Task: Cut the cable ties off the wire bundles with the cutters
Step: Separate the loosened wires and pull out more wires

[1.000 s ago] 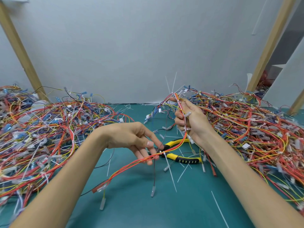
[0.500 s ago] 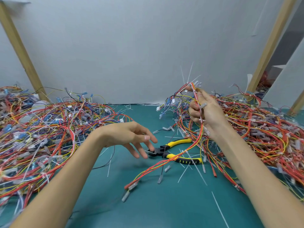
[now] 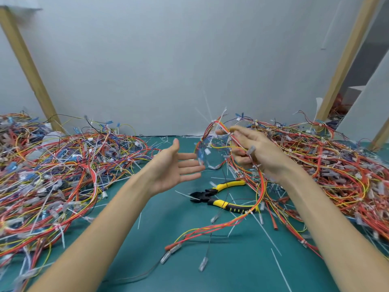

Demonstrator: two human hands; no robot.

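Above the cutters (image 3: 221, 197), right hand (image 3: 254, 152) grips a wire bundle (image 3: 260, 186); left hand (image 3: 174, 167) flat, fingers straight, empty.

Looks like a workshop bench for wire-harness rework. Shown by a teal cutting mat (image 3: 126, 260) across the lower middle, flanked by heaps of tangled wire bundles (image 3: 52, 175) at left and right, with yellow-handled cutters (image 3: 221, 197) lying at centre among loose white tie offcuts (image 3: 280, 268). Backed by a plain grey wall (image 3: 189, 60) and bare wooden posts (image 3: 31, 70) at upper left and upper right.
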